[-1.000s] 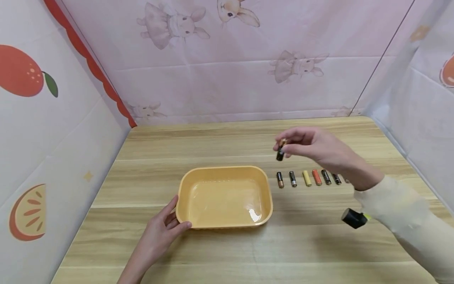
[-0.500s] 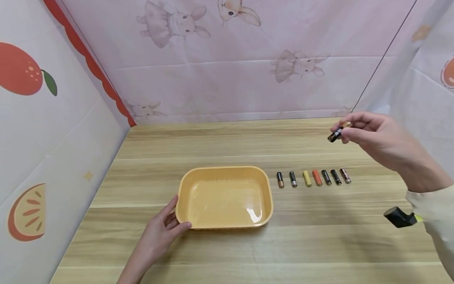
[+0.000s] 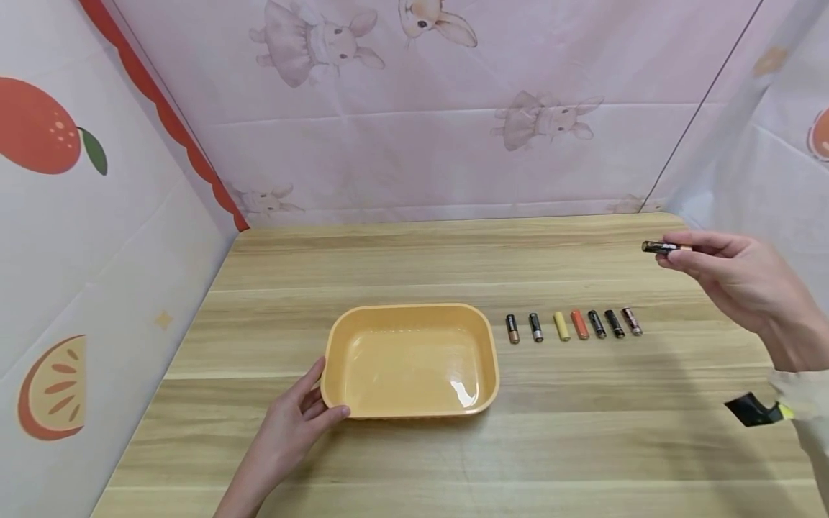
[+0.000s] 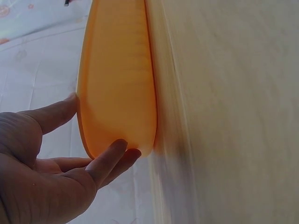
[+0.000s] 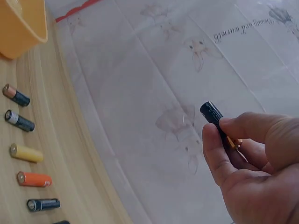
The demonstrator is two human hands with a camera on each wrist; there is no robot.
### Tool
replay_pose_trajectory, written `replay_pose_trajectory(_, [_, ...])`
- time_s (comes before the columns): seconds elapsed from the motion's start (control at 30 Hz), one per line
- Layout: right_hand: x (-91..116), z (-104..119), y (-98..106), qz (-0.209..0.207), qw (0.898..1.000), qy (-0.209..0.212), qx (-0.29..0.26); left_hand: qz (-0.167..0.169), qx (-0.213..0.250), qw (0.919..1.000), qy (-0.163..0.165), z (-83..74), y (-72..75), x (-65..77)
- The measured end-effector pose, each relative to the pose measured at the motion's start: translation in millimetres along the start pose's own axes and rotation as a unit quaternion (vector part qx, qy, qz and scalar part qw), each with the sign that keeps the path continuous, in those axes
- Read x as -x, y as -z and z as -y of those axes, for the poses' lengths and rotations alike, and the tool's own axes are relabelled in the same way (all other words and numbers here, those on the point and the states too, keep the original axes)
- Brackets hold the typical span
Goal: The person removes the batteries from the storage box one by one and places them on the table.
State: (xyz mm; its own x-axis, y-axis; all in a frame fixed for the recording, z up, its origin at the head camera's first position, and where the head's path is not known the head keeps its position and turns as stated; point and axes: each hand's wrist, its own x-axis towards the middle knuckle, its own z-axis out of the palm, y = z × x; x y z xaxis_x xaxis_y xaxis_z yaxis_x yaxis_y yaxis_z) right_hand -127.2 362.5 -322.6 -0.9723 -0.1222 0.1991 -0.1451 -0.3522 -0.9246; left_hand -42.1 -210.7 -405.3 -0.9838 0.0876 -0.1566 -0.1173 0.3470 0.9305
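My right hand (image 3: 745,280) is raised above the right side of the table. It pinches a black battery with a copper-coloured end (image 5: 213,114) between thumb and fingers, held lengthwise in the head view. My left hand (image 3: 288,424) grips the left front corner of a yellow plastic basin (image 3: 409,309). In the left wrist view its thumb lies at the rim and its fingers (image 4: 110,161) press against the outer wall. Nothing lies inside the basin. To the basin's right several batteries lie in a row, among them a yellow battery (image 3: 561,326) and an orange battery (image 3: 579,324).
The basin stands on a wood-grain table (image 3: 414,467). A pink curtain (image 3: 421,165) with rabbit prints hangs behind the table, and white fruit-printed sheets (image 3: 123,252) flank it. A black device (image 3: 753,410) is strapped at the right wrist.
My right hand has moved right, away from above the row, carrying the black battery, which has turned from near upright to level. The left hand and basin have stayed in place.
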Motion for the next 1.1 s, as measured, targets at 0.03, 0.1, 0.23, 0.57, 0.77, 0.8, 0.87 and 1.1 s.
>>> replay_pose_trajectory(0.03, [1.1,-1.7,2.3,-0.011,1.0,-0.003,-0.005,0.0,0.0,1.0,0.0,-0.2,0.0,0.2])
replay_pose_trajectory(0.1, [3.4,-6.2,7.0,-0.026,1.0,-0.002,-0.017,0.0,-0.001,1.0,0.001,-0.9,0.1,0.5])
replay_pose_trajectory(0.23, [8.2,-15.2,17.0,-0.045,0.998,-0.004,-0.042,-0.003,-0.001,0.9999,0.012,-2.5,0.3,0.8])
replay_pose_trajectory(0.57, [21.0,-44.8,44.1,-0.117,0.991,-0.056,-0.041,0.0,-0.003,1.0,0.005,-1.7,0.7,0.4])
replay_pose_trajectory(0.77, [28.2,-66.0,50.6,-0.177,0.964,-0.143,0.135,-0.002,-0.007,1.0,0.002,-2.1,1.4,0.9])
replay_pose_trajectory(0.8, [29.2,-69.1,50.9,-0.185,0.954,-0.155,0.176,-0.002,-0.008,1.0,0.001,-2.0,1.5,0.8])
replay_pose_trajectory(0.87, [31.0,-74.7,51.7,-0.195,0.934,-0.173,0.245,-0.001,-0.005,1.0,-0.001,-1.8,1.3,0.9])
replay_pose_trajectory(1.1, [34.0,-81.4,49.9,-0.201,0.873,-0.206,0.394,-0.001,-0.003,1.0,-0.001,-1.6,0.8,0.9])
